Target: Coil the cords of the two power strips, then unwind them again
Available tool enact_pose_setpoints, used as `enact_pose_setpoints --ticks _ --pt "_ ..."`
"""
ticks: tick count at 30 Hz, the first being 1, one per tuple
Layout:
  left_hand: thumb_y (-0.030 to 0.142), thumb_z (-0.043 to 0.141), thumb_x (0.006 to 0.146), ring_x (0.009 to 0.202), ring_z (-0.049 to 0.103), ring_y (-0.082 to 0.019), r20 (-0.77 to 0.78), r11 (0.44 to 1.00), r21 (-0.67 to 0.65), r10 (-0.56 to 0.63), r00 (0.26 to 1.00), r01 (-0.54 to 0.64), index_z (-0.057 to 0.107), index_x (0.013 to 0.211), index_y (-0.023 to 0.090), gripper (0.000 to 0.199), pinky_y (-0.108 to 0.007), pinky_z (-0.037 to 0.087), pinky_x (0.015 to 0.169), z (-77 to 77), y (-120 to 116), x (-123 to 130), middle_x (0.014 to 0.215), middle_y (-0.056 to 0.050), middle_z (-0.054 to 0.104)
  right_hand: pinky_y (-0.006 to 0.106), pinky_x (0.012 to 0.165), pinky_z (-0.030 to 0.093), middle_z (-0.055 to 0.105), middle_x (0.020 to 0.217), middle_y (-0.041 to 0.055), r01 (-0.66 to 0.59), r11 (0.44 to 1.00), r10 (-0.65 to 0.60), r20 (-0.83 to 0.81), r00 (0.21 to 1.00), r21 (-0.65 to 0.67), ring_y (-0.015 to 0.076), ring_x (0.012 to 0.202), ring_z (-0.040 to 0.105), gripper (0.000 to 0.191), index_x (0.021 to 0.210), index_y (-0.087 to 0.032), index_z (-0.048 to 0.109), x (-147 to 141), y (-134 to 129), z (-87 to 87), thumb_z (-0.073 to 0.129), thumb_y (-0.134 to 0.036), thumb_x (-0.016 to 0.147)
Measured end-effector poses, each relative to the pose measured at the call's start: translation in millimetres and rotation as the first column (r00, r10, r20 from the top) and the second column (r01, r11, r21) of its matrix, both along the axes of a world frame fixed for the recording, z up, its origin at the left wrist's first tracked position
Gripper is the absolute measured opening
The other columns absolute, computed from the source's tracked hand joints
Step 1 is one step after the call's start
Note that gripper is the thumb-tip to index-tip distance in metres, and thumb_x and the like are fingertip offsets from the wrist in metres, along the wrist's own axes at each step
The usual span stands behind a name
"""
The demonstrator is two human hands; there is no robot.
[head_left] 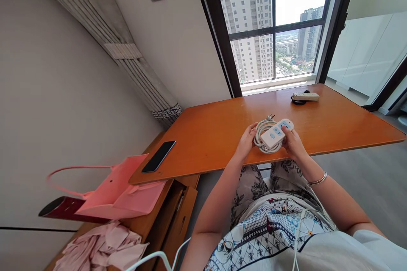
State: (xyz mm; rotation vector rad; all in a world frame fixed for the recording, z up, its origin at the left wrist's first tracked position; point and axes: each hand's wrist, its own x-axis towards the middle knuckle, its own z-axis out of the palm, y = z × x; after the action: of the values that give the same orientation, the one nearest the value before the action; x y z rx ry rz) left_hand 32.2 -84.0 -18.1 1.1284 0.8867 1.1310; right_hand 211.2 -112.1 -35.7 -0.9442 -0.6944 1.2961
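A white power strip (272, 137) with pale blue socket faces is held above the near edge of the wooden table, its white cord (261, 129) coiled around and behind it. My left hand (247, 140) grips the coil from the left side, fingers curled around the loops. On the other end, my right hand (292, 140) is closed around the strip, with the thumb resting on its sockets. The plug (270, 117) sticks up past the top of the coil, prongs pointing away from me.
A second power strip (305, 97) with a black cord lies at the table's (210, 135) far right. A dark phone (159, 156) rests near the left edge. Left of the table are a pink bag (121, 190), pink cloth (101, 245) and an open drawer (182, 216). A window stands behind.
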Motion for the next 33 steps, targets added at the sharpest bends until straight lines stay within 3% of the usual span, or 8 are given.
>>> enact_pose_setpoints --ticks 5,12,18,22,24,29,33 --pt "0.037 0.080 0.074 0.081 0.065 -0.013 0.026 0.999 -0.029 0.035 0.999 -0.034 0.066 0.113 0.020 0.045 -0.022 0.050 0.065 -3.8 4 3 0.114 -0.006 0.072 0.030 0.061 0.057 0.077 0.083 0.0019 -0.014 1.000 0.014 -0.011 1.000 -0.004 0.0235 0.079 0.074 0.049 0.094 -0.023 0.064 3 0 -2.0 0.081 -0.057 0.062" --pt "0.030 0.086 0.066 0.099 0.068 -0.022 -0.103 0.989 0.150 0.005 0.995 0.011 0.068 0.101 0.017 0.042 -0.031 0.053 0.087 3.8 5 -4 0.106 -0.009 0.073 0.032 0.067 0.059 0.077 0.086 0.0022 -0.032 0.999 0.032 0.005 0.999 0.032 0.0233 0.081 0.074 0.048 0.095 -0.023 0.065 4 0 -4.4 0.083 -0.054 0.063" --pt "0.023 0.087 0.059 0.083 0.070 -0.020 -0.260 0.980 0.169 -0.057 0.964 0.104 0.062 0.093 0.018 0.042 -0.030 0.054 0.073 12.1 1 -10 0.107 -0.009 0.072 0.028 0.062 0.057 0.077 0.085 0.0002 -0.026 0.999 0.027 -0.006 1.000 0.042 0.0201 0.075 0.072 0.053 0.096 -0.023 0.066 3 -2 -3.1 0.087 -0.052 0.056" --pt "0.016 0.079 0.059 0.072 0.066 -0.017 -0.339 0.973 0.225 0.032 0.940 0.048 0.058 0.081 0.019 0.031 -0.026 0.049 0.066 11.8 1 -7 0.085 -0.003 0.072 0.028 0.061 0.056 0.076 0.082 -0.0001 -0.049 0.998 0.049 0.003 0.999 0.025 0.0196 0.073 0.071 0.051 0.093 -0.022 0.065 2 -4 -3.3 0.086 -0.053 0.058" --pt "0.013 0.075 0.057 0.071 0.066 -0.017 -0.286 0.972 0.237 0.072 0.956 -0.003 0.058 0.078 0.019 0.028 -0.026 0.049 0.066 12.0 2 -4 0.078 -0.001 0.069 0.029 0.062 0.056 0.075 0.082 -0.0003 -0.057 0.998 0.057 -0.009 0.998 0.024 0.0198 0.074 0.071 0.053 0.094 -0.023 0.064 0 -4 -4.6 0.085 -0.055 0.059" --pt "0.009 0.070 0.050 0.082 0.068 -0.018 -0.012 0.979 0.186 0.086 0.996 -0.082 0.066 0.088 0.020 0.040 -0.030 0.054 0.079 8.9 1 5 0.085 -0.001 0.070 0.033 0.067 0.058 0.075 0.084 0.0001 -0.086 0.995 0.087 -0.006 0.996 0.042 0.0223 0.079 0.072 0.051 0.096 -0.024 0.063 -1 -2 -7.0 0.084 -0.053 0.060" --pt "0.015 0.072 0.052 0.074 0.068 -0.017 0.062 0.995 0.076 0.054 0.997 -0.059 0.067 0.085 0.019 0.034 -0.033 0.056 0.077 2.6 1 6 0.085 0.000 0.071 0.035 0.073 0.059 0.076 0.085 0.0025 -0.123 0.991 0.123 0.000 0.992 0.046 0.0235 0.083 0.072 0.047 0.088 -0.022 0.065 1 -2 -5.5 0.086 -0.052 0.059"
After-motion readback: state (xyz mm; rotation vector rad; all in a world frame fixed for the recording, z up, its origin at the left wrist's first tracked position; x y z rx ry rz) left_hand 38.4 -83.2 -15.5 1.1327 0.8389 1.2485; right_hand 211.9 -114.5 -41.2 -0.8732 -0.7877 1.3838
